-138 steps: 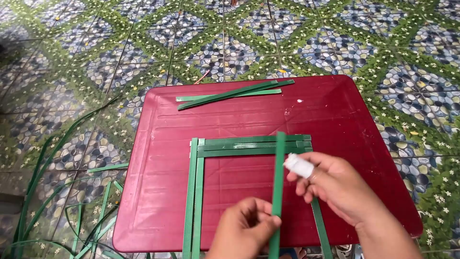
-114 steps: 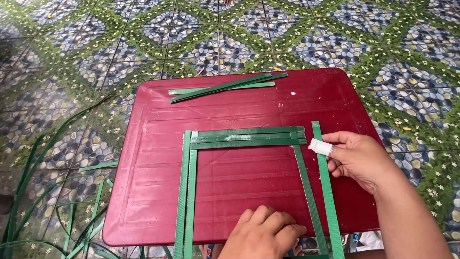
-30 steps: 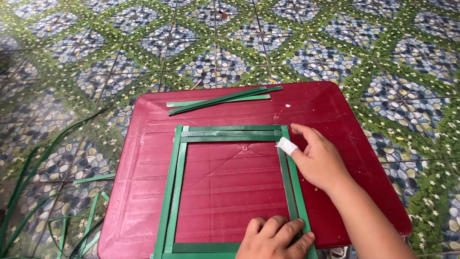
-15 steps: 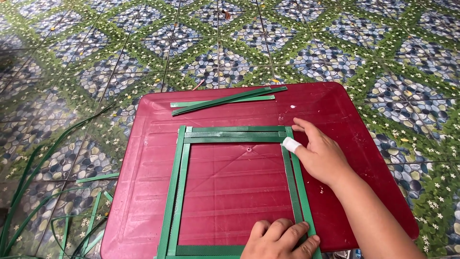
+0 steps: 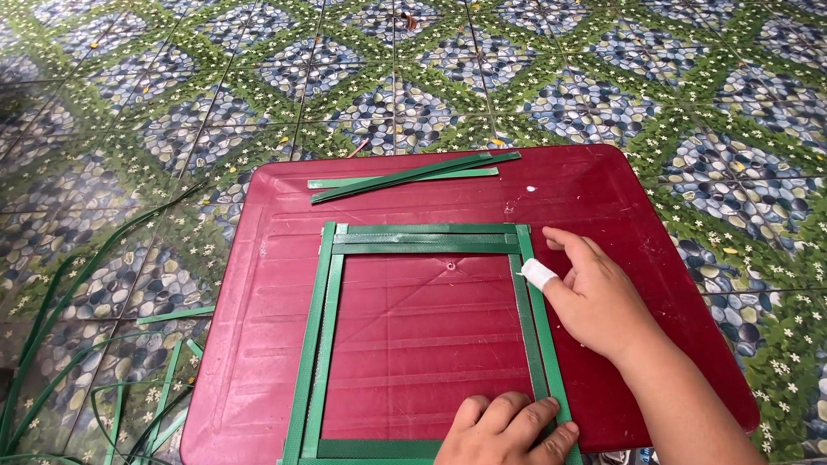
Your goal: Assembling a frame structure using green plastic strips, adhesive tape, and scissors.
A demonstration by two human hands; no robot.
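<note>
Strips form a square frame [image 5: 431, 344] on the red surface [image 5: 258, 344]; your right hand [image 5: 594, 301] (bandaged finger) rests flat, fingers loosely spread, beside its right side strips [image 5: 534, 319], which run lengthwise away from you, while your left hand [image 5: 508, 430] presses the near corner.

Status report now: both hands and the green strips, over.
Left hand presses frame's lower right corner. Right hand, bandaged fingertip, rests on the right strips. Green strip frame lies flat on red tray. Spare strips lie apart.
</note>
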